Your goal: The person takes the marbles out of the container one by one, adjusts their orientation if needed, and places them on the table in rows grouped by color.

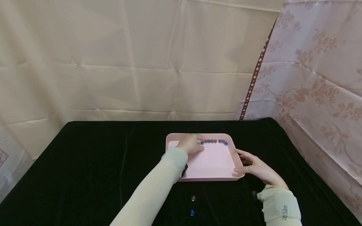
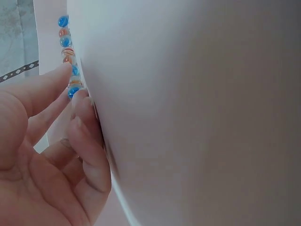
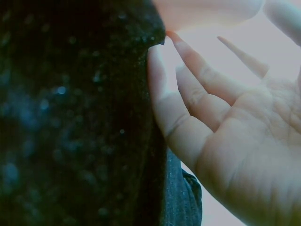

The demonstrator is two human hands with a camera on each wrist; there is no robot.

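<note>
In the head view, a row of blue and orange-brown glass marbles (image 1: 209, 141) lies along the far side of a pink tray (image 1: 215, 161). My left hand (image 1: 189, 144) reaches into the tray at the left end of that row. Its fingertips are at the last blue marble (image 2: 74, 92), while the thumb stands apart from it. Whether the fingertips hide another marble, I cannot tell. At the tray's right side, my right hand (image 1: 258, 168) holds the rim, its thumb over the edge near the front corner. The right wrist view shows its fingers (image 3: 207, 77) extended along the tray's side.
Two loose marbles, one brown (image 1: 193, 198) and one blue (image 1: 192, 212), lie on the black cloth (image 1: 93, 175) in front of the tray. Behind the table hangs a cream curtain (image 1: 141, 62), and a floral curtain (image 1: 319, 78) hangs at the right.
</note>
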